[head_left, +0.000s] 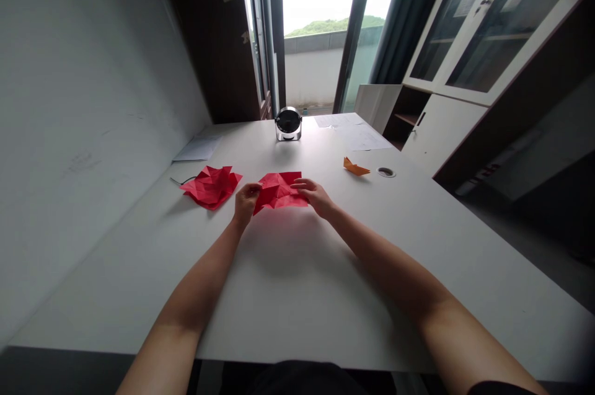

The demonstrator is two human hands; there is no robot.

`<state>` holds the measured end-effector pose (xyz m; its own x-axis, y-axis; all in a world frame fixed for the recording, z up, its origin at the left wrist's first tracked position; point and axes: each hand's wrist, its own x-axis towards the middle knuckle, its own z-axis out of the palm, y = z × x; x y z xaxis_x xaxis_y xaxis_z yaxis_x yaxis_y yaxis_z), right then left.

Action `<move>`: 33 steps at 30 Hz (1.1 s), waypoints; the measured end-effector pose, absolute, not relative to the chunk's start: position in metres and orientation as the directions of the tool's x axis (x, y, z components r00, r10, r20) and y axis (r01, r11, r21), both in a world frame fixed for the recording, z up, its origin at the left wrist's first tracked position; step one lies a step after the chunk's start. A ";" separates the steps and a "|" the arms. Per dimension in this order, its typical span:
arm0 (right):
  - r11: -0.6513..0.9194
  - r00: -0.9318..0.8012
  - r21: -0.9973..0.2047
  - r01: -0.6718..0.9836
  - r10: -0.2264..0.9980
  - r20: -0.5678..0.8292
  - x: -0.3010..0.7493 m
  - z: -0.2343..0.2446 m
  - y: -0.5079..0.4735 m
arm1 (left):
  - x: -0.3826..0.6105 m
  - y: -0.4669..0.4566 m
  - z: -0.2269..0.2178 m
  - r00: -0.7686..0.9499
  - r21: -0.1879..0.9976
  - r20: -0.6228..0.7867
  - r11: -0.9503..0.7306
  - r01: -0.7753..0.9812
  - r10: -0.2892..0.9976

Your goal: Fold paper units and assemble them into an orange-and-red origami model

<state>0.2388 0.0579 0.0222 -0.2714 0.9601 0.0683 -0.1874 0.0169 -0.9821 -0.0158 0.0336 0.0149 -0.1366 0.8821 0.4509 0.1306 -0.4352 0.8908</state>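
Note:
A creased sheet of red paper (281, 193) is held between my two hands, just over the white table. My left hand (246, 201) pinches its left edge between thumb and fingers. At the right edge, my right hand (316, 196) has its fingers laid over the paper, with the thumb hidden. Fold lines run across the sheet and its left part is bent up. To the left of my left hand lies another crumpled red paper (212, 188), apart from the hand. Farther right, a folded orange paper piece (356, 167) rests on the table.
A round black lamp-like device on a silver stand (288, 123) stands at the table's far end. White sheets (353, 131) lie at the back right, more paper (198, 148) at the back left. A cable hole (385, 172) is set in the table (297, 296). A wall borders the left.

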 end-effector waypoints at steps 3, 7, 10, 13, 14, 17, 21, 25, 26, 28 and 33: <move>0.040 -0.310 -0.985 -0.168 0.946 0.091 0.237 0.026 0.054 | -0.018 0.035 0.013 -0.143 0.890 0.451 -0.433 0.143 0.881; 0.141 -0.225 -0.962 -0.233 0.955 0.195 0.234 0.028 0.054 | -0.020 0.036 0.011 -0.136 0.889 0.452 -0.434 0.146 0.881; 0.194 -0.194 -0.953 -0.232 0.951 0.241 0.237 0.028 0.057 | -0.023 0.035 0.013 -0.118 0.867 0.473 -0.437 0.237 0.873; 0.228 -0.175 -0.959 -0.166 0.951 0.256 0.241 0.027 0.061 | -0.025 0.033 0.016 -0.067 0.779 0.535 -0.461 0.425 0.842; 0.237 -0.173 -0.962 -0.133 0.951 0.258 0.242 0.026 0.062 | -0.025 0.032 0.018 -0.035 0.739 0.554 -0.472 0.481 0.832; 0.291 -0.196 -0.956 -0.023 0.937 0.290 0.242 0.022 0.064 | -0.024 0.029 0.019 0.061 0.631 0.580 -0.495 0.597 0.812; 0.471 -0.224 -0.857 0.208 0.876 0.427 0.239 0.019 0.063 | -0.022 0.028 0.018 0.083 0.561 0.581 -0.473 0.679 0.809; 0.523 -0.231 -0.732 0.436 0.851 0.471 0.240 0.020 0.059 | -0.022 0.028 0.017 0.049 0.591 0.575 -0.457 0.665 0.816; 0.514 -0.226 -0.713 0.478 0.856 0.465 0.242 0.020 0.059 | -0.022 0.028 0.017 0.037 0.621 0.562 -0.452 0.641 0.826; 0.492 -0.197 -0.686 0.536 0.863 0.465 0.244 0.020 0.060 | -0.021 0.029 0.017 0.000 0.710 0.516 -0.427 0.560 0.857; 0.441 -0.123 -0.822 0.361 0.896 0.427 0.248 0.018 0.065 | -0.016 0.030 0.015 -0.061 0.857 0.415 -0.368 0.362 0.908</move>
<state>0.2480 0.0650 0.0179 -0.1228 0.8958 0.4272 0.3609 0.4413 -0.8216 -0.0159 0.0296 0.0151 -0.0613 0.9076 0.4153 0.3616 -0.3676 0.8568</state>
